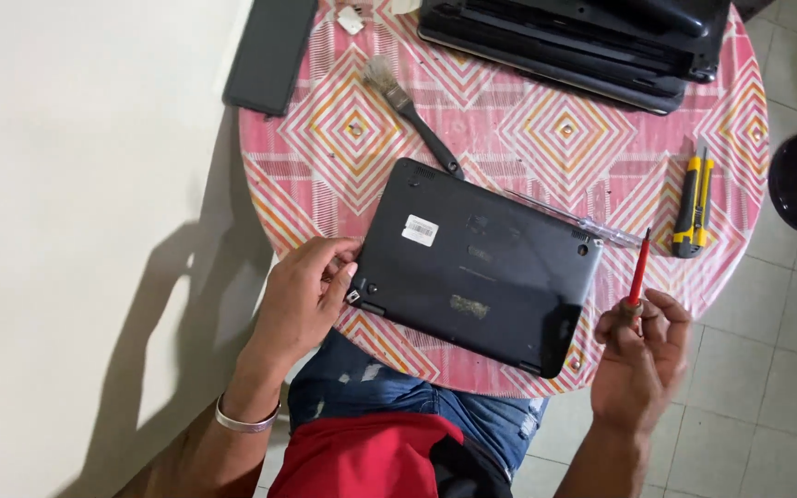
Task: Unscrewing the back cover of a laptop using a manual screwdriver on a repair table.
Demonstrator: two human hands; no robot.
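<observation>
round desk w/ pink diamond-pattern cloth, white wall at left. dark laptop face down, near edge. left hand gripping its left corner. right hand closed on red screwdriver, off desk edge. brush, yellow utility knife nearby.

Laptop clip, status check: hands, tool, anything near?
Left hand grips laptop at its corner. Right hand holds red screwdriver, off the laptop. Brush and utility knife lie on the table.
</observation>
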